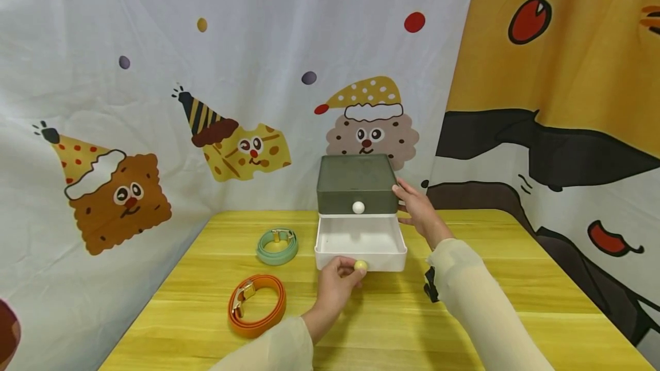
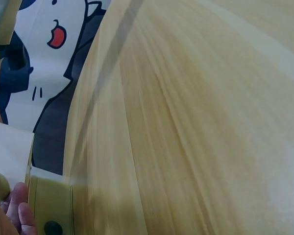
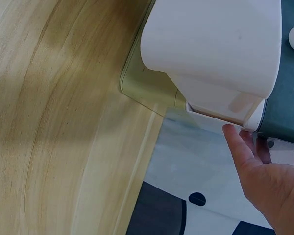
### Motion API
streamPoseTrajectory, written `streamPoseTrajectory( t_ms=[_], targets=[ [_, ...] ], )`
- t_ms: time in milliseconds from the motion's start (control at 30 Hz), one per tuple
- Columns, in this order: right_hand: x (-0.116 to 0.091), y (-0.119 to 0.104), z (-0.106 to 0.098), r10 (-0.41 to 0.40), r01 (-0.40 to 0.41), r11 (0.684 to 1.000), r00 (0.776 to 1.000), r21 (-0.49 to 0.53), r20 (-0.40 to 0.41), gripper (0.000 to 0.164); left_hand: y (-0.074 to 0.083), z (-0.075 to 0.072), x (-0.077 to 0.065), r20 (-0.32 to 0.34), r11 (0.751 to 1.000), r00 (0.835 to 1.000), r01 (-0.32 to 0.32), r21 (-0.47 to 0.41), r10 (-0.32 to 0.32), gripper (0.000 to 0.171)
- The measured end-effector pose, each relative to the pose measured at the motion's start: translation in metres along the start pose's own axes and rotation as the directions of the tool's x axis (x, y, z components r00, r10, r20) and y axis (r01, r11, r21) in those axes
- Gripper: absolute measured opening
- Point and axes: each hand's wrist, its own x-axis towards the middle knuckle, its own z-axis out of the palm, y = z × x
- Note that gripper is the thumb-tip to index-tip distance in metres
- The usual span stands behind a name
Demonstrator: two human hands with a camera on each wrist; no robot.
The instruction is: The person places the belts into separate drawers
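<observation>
A small two-tier drawer box stands on the table, its upper drawer (image 1: pixel 356 188) dark green with a white knob (image 1: pixel 358 207). Below it, the white lower drawer (image 1: pixel 330 261) is pulled out toward me, and its inside shows bare. My left hand (image 1: pixel 332 291) pinches the pale yellow knob (image 1: pixel 360 265) on that drawer's front, also seen in the left wrist view as a knob (image 2: pixel 0 188) between thumb and fingers. My right hand (image 1: pixel 420 208) rests with extended fingers against the box's right side; in the right wrist view the hand (image 3: pixel 272 181) is beside the green part.
To the left of the box lie two coiled belts with gold buckles: a green belt (image 1: pixel 277 255) and, nearer me, an orange belt (image 1: pixel 258 328). A printed cloth (image 1: pixel 258 27) hangs behind the wooden table (image 1: pixel 392 325).
</observation>
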Motion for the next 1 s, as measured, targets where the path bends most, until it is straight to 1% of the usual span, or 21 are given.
streamPoseTrajectory(
  t_ms=[233,467,633,833,1000],
  targets=[
    [0.0,0.0,0.0,-0.006,0.006,1.0,1.0,-0.013,-0.001,0.063,0.001,0.001,-0.006,-0.004,1.0,1.0,0.001,-0.006,-0.001,0.021],
    [0.0,0.0,0.001,-0.007,0.007,1.0,1.0,0.002,-0.005,0.063,-0.001,0.0,-0.01,-0.005,1.0,1.0,0.018,0.0,-0.018,0.021],
    [0.0,0.002,0.0,-0.009,0.009,1.0,1.0,0.011,-0.001,0.063,-0.002,0.0,-0.013,-0.004,1.0,1.0,0.012,-0.026,-0.012,0.021],
    [-0.001,0.001,0.0,-0.01,0.01,1.0,1.0,0.008,0.002,0.064,-0.001,0.0,-0.015,-0.001,0.999,1.0,0.019,-0.05,-0.019,0.02],
    [-0.002,0.001,0.001,-0.009,0.009,1.0,1.0,0.018,-0.001,0.064,-0.001,0.0,-0.015,0.0,0.999,1.0,0.017,-0.037,-0.017,0.021]
  ],
)
